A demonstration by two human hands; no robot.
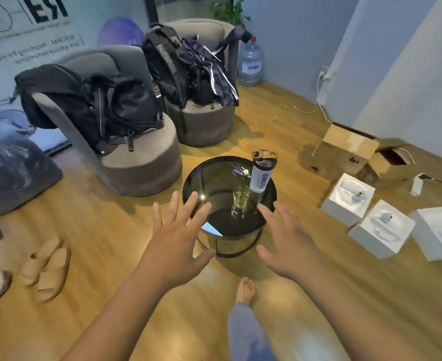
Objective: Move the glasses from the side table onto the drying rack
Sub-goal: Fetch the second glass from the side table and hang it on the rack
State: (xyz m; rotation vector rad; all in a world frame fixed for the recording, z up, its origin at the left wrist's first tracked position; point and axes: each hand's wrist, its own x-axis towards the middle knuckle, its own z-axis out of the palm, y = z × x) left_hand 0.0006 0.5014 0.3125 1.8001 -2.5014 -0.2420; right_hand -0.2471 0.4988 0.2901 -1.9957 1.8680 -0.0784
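1. My left hand (178, 241) is spread, empty, hovering over the near-left edge of the round black glass worktop (214, 175).
2. The clear drinking glass (240, 204) stands upright mid-worktop, beside a tall shaker bottle (261, 175).
3. My right hand (290, 243) is splayed, empty, nearest the glass, likely to grasp it.

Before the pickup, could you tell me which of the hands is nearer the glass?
Right. The right hand has fingertips just right of the glass; the left hand is farther off, to its left.
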